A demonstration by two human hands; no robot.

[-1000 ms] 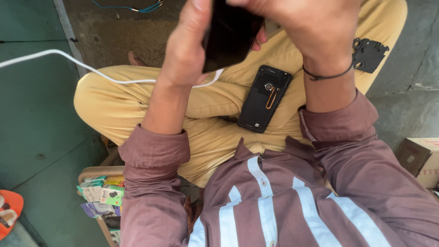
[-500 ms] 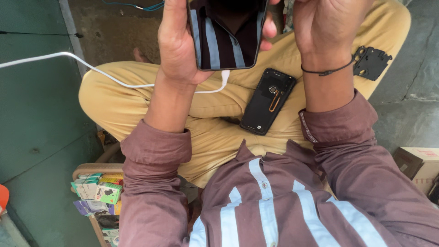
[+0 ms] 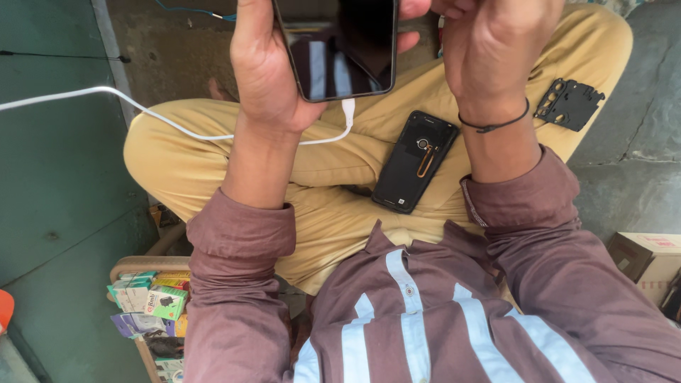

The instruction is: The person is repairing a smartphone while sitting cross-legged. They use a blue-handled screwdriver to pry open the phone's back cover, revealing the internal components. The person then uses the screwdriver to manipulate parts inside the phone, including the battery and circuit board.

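Observation:
My left hand [image 3: 266,67] grips a dark smartphone [image 3: 340,46] by its left edge, screen toward me and reflecting my striped shirt. A white cable [image 3: 163,122] runs in from the left and plugs into the phone's lower end. My right hand [image 3: 496,50] is raised beside the phone's right edge, fingers curled at its top corner; a thin black band circles the wrist. What those fingers hold is out of view. A black phone back cover [image 3: 415,162] lies on my lap, on the tan trousers.
A small black plastic frame part [image 3: 569,104] rests on my right knee. A cardboard box [image 3: 649,259] stands at the right edge. Several colourful small packets [image 3: 152,301] sit in a holder at lower left. A green wall [image 3: 50,184] fills the left.
Both hands lowered into view together with the phone, so its screen and the plugged cable end now show. The back cover on my lap has stayed put.

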